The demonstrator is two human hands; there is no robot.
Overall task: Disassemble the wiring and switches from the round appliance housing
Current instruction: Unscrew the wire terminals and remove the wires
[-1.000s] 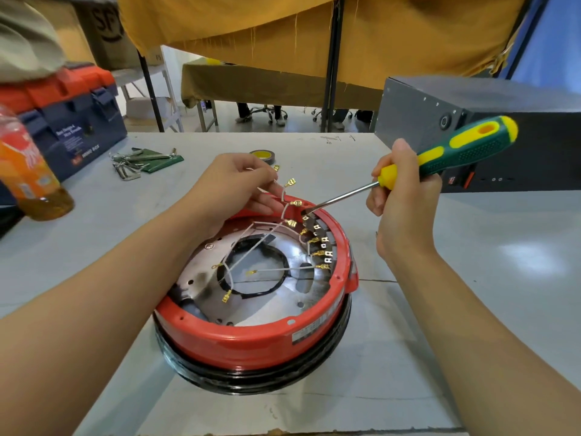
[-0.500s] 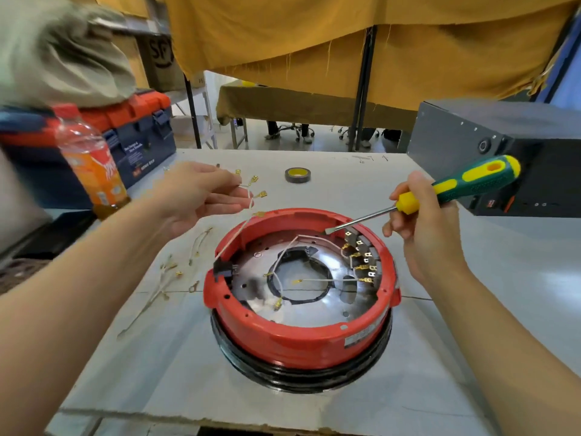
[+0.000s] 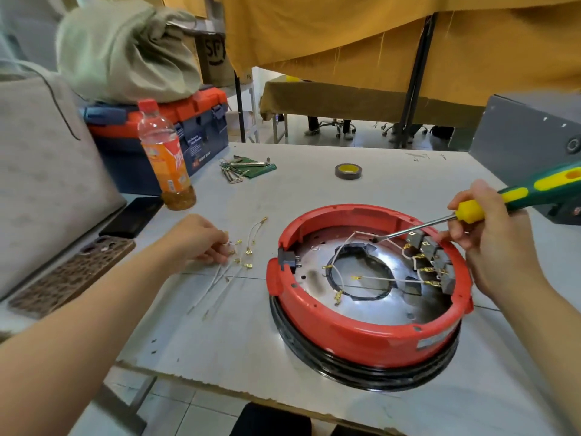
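1. My left hand point(image 3: 201, 239) sits at the loose wires point(image 3: 226, 272) on the table point(image 3: 314, 190), fingers curled at their terminal ends; whether it actually pinches one, I cannot tell.
2. Those wires look thin, limp and light; I would take them by the brass spade ends.
3. The red housing point(image 3: 361, 328) lies right of them, with more wires point(image 3: 390, 280) running to the switches point(image 3: 440, 262) along its right inner wall.
4. The switches look rigid; tabs probably bend easily.
5. My right hand point(image 3: 490, 234) grips the screwdriver point(image 3: 478, 212), tip inside the housing.
6. Legible writing: "SPY" on a rear box point(image 3: 217, 55); the housing's sticker is blurred.
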